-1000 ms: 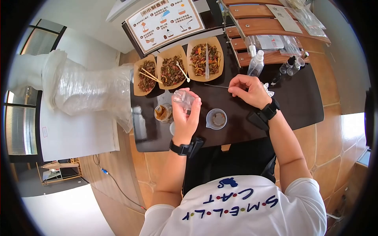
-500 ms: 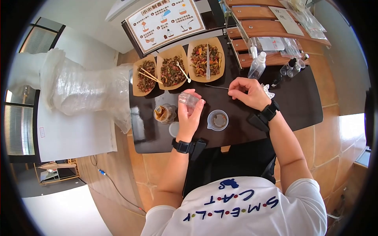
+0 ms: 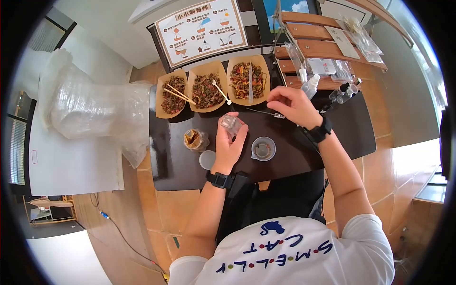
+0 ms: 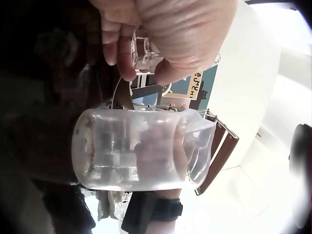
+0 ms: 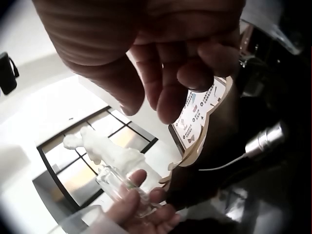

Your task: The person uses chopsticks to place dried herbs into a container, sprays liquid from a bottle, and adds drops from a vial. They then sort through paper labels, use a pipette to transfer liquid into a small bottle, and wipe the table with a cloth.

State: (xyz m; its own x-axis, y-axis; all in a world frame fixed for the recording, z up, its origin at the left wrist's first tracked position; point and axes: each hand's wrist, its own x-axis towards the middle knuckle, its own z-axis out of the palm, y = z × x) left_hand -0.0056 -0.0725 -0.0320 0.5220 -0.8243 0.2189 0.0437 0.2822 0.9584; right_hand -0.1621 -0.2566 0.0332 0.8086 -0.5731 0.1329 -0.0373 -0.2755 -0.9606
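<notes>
Item: one small clear glass bottle (image 3: 231, 124), held up in my left hand (image 3: 230, 145), thumb on one side and fingers on the other; the grip is narrow, closed round the glass.

Item: my right hand (image 3: 295, 108), to the right of the bottle, fingers loosely bent, thumb apart from them in the right wrist view.

Item: one metal-collared spray pump (image 3: 279, 115) with a thin tube, lying on the dark table (image 3: 304, 159) below my right hand, tube pointing leftward.

Item: one clear plastic beaker (image 3: 263, 148) with pouring lip, between my hands, nearer my body; a little matter at its bottom.

Item: one clear jar (image 3: 204, 141) with brown pieces, left of my left hand; a round whitish lid (image 3: 207, 160) just left of that wrist.

Items: three paper trays of dried plant bits, beyond my left hand: left tray (image 3: 165, 114), bearing sticks; middle tray (image 3: 202, 110), a small white spoon; right tray (image 3: 258, 100), a clear pipette (image 3: 251, 83).

Item: one white-topped clear bottle (image 3: 310, 87), just beyond my right hand.
</notes>
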